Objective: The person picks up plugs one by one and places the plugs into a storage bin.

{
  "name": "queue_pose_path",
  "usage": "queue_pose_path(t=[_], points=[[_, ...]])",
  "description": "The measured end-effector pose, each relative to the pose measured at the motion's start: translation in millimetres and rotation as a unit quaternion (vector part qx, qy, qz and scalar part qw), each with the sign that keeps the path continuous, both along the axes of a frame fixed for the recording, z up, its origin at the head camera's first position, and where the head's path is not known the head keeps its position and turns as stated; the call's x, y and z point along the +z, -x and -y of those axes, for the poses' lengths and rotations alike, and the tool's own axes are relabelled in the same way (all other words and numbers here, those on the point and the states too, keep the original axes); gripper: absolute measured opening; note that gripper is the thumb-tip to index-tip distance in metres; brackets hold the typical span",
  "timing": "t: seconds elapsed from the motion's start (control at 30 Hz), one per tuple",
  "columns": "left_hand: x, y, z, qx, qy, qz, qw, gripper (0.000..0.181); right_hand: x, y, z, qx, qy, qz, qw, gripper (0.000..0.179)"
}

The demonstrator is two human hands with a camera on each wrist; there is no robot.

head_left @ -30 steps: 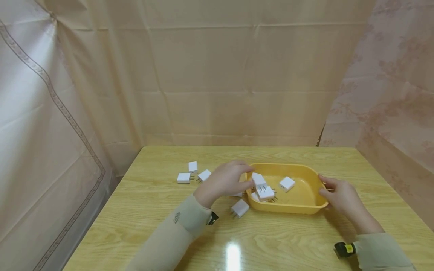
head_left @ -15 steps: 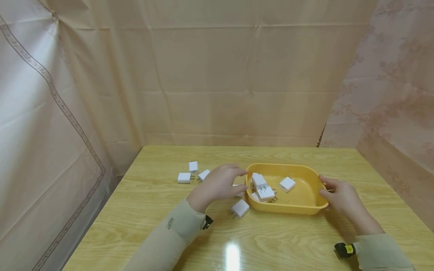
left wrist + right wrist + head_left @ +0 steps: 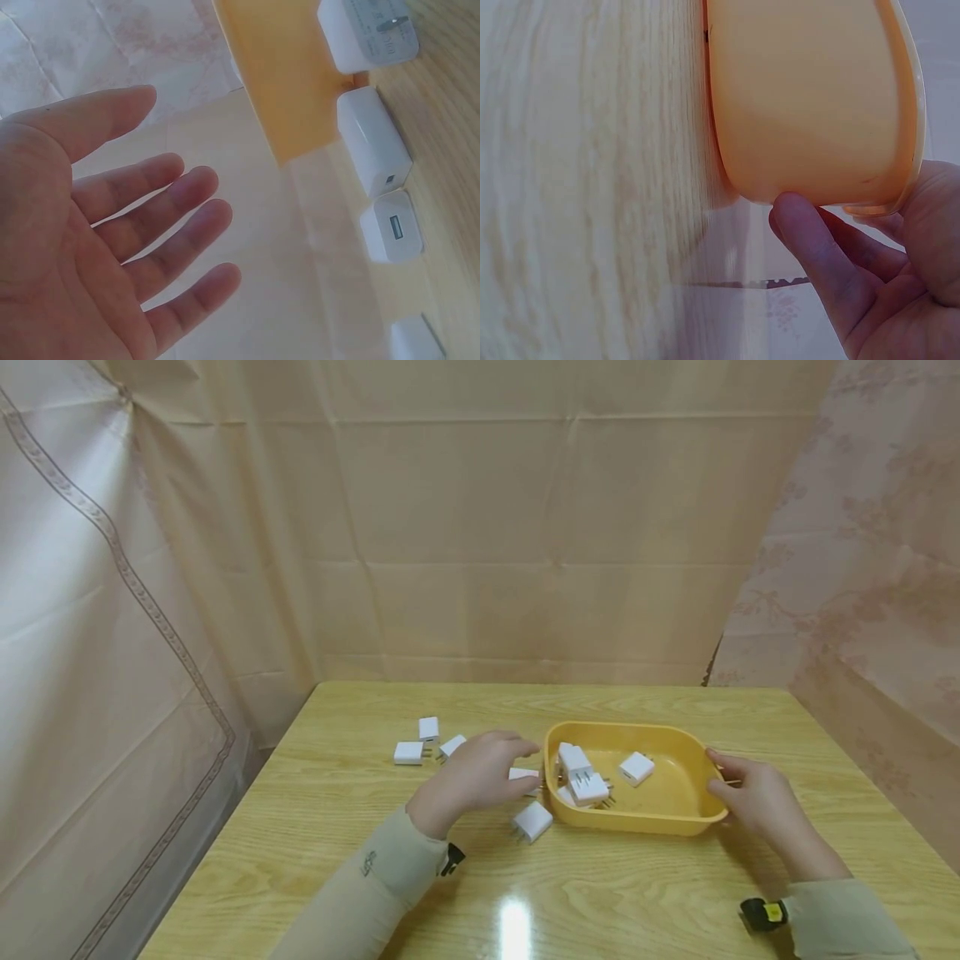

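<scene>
My left hand (image 3: 471,774) hovers to the left of a yellow plastic basin (image 3: 678,789), palm facing it. Its fingers are spread and bare of any object, as the left wrist view shows of that hand (image 3: 112,240). Below and around it lie white USB charger plugs, including one charger plug (image 3: 523,775) partly behind the thumb and another charger plug (image 3: 532,822) nearer the front. My right hand (image 3: 761,793) pinches the basin's right end at the rim. Inside the basin, several charger plugs (image 3: 588,788) are heaped at the left, and a single charger plug (image 3: 637,768) lies mid-floor.
Farther left on the wooden table (image 3: 337,852) are more loose charger plugs (image 3: 408,753), one partly covered by the left hand. A beige cloth (image 3: 450,527) hangs behind the table's back edge, with patterned cloths at both sides.
My left hand has drawn back leftward from the basin's left rim, its fingers now off the rim. The right hand and basin stay in place.
</scene>
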State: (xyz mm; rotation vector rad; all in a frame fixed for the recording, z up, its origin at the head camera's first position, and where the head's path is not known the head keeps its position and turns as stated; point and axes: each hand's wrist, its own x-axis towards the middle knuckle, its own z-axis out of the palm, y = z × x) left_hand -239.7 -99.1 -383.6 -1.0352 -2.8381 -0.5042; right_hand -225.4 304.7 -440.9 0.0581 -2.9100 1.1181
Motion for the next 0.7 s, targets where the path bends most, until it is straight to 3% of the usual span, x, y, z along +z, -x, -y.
queue_pose_path(t=[0.47,0.7], points=[[-10.2,-4.3,-1.8,0.012,0.012,0.023,0.9996,0.046,1.7,-0.9,1,-0.001,0.006,0.004,1.0,0.059],[-17.3,-5.2,-1.4,0.007,0.024,0.013,0.9996,0.043,1.0,-0.7,0,-0.001,0.009,0.005,0.9999,0.059]])
